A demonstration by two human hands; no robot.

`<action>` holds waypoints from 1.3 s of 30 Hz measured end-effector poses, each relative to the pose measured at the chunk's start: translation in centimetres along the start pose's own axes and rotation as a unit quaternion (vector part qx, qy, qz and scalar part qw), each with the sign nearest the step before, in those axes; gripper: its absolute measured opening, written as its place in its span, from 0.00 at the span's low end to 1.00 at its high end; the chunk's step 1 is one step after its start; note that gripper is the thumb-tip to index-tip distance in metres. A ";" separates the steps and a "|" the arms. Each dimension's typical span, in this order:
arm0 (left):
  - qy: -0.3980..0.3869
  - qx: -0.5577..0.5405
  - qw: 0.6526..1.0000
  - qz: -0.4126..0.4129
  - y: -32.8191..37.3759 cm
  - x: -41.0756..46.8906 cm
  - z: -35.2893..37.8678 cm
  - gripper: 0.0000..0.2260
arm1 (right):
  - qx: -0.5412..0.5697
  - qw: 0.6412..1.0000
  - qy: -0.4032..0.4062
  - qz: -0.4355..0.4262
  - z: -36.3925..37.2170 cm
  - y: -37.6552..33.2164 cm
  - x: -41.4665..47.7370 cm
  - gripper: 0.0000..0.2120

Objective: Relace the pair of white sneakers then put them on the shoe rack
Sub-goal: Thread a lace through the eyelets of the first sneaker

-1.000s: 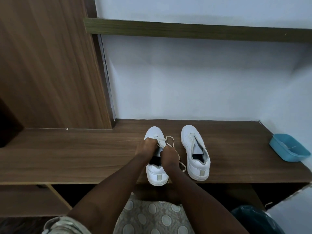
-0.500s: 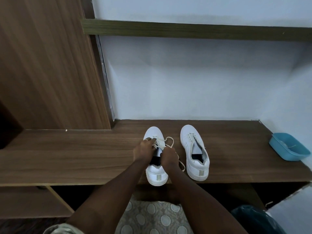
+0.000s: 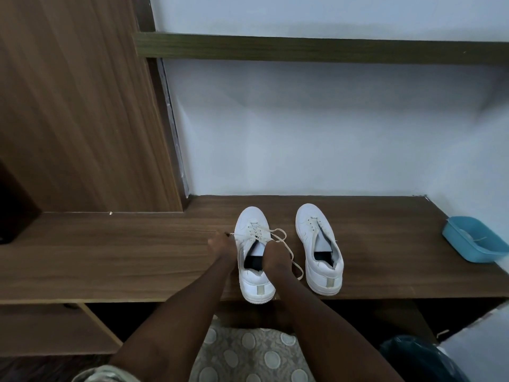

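Moved: left hand (image 3: pixel 221 245) had pulled out leftward, pinching one cream flat lace (image 3: pixel 271 230).
Right hand (image 3: pixel 275 256): held the same lace.
Count: two white leather sneakers (image 3: pixel 249 219) (image 3: pixel 308 216).

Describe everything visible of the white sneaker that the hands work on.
The sneaker is white and smooth like leather, with a thick sole, a beige heel tab and a dark insole. It stands upright on the wooden shelf, toe pointing away, heel at the front edge. Its cream lace is partly threaded; the left hand pinches one end, and the right hand seemingly holds the other strand.
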State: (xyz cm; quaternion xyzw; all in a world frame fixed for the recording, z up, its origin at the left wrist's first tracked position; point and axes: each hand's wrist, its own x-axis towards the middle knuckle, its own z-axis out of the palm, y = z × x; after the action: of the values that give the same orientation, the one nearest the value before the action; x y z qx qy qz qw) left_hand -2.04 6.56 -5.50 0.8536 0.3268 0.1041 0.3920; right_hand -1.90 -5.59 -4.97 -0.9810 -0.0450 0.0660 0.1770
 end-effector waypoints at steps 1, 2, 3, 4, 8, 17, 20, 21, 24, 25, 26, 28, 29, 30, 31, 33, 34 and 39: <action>-0.013 0.009 1.000 0.020 -0.2 0.0 0.2 0.11 | 0.002 1.000 0.000 0.000 0.0 0.0 0.0 0.14; -0.028 0.017 0.998 0.062 -0.2 0.0 0.3 0.10 | 0.003 1.000 0.001 0.001 0.0 0.0 0.0 0.14; -0.034 0.035 0.992 0.113 -0.3 0.1 0.5 0.10 | 0.004 1.000 0.002 0.001 0.0 0.0 0.0 0.14; -0.036 0.085 0.982 0.166 -0.4 0.1 0.7 0.11 | 0.003 1.000 0.003 0.002 -0.1 0.0 0.0 0.14; -0.029 0.250 0.904 0.345 -0.1 -0.9 0.4 0.09 | 0.007 1.000 0.006 0.003 -0.1 -0.1 -0.1 0.13; 0.049 0.310 0.893 0.322 -0.5 -0.1 0.0 0.06 | 0.009 1.000 -0.004 0.009 -0.1 -0.1 -0.2 0.13; 0.043 0.288 0.929 0.227 -1.3 0.1 -0.7 0.06 | 0.019 1.000 -0.008 0.010 -0.1 -0.1 -0.1 0.13; 0.052 0.291 0.935 0.197 -1.7 0.1 -1.0 0.06 | 0.021 1.000 -0.008 0.010 -0.1 0.0 -0.1 0.13; 0.061 0.316 0.936 0.145 -2.8 0.6 -1.3 0.08 | 0.024 1.000 -0.006 0.005 -0.2 0.0 -0.3 0.14; 0.047 0.330 0.932 0.141 -2.8 0.5 -1.3 0.08 | 0.024 1.000 -0.004 0.003 -0.1 0.0 -0.3 0.14; 0.033 0.339 0.929 0.144 -2.7 0.3 -1.2 0.09 | 0.023 1.000 -0.003 0.002 -0.1 0.0 -0.3 0.14; 0.014 0.333 0.927 0.172 -2.2 0.2 -0.6 0.11 | 0.023 1.000 0.000 0.005 -0.1 0.0 -0.2 0.13; 0.012 0.328 0.923 0.201 -1.8 0.2 -0.3 0.12 | 0.023 1.000 0.001 0.006 -0.1 0.0 -0.2 0.13; 0.017 0.322 0.916 0.240 -1.5 0.0 0.0 0.13 | 0.023 1.000 0.003 0.007 -0.1 0.0 -0.2 0.13; 0.033 0.307 0.906 0.288 -1.0 -0.1 0.2 0.14 | 0.022 1.000 0.004 0.006 -0.1 0.0 -0.2 0.13; 0.031 0.321 0.878 0.354 -0.1 -0.4 0.5 0.12 | 0.023 1.000 0.005 0.004 -0.1 0.0 -0.2 0.13; 0.027 0.343 0.865 0.365 0.3 -0.5 0.5 0.11 | 0.023 1.000 0.006 0.004 0.0 0.0 -0.2 0.13; 0.036 0.342 0.869 0.356 0.3 -0.7 0.3 0.11 | 0.020 1.000 0.006 0.003 0.1 0.1 -0.1 0.13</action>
State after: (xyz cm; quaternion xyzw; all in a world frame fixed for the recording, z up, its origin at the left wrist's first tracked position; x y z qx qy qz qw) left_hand -2.34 5.76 -5.44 0.9884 0.0303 0.1489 -0.0001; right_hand -2.04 -5.64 -5.06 -0.9777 -0.0402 0.0615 0.1969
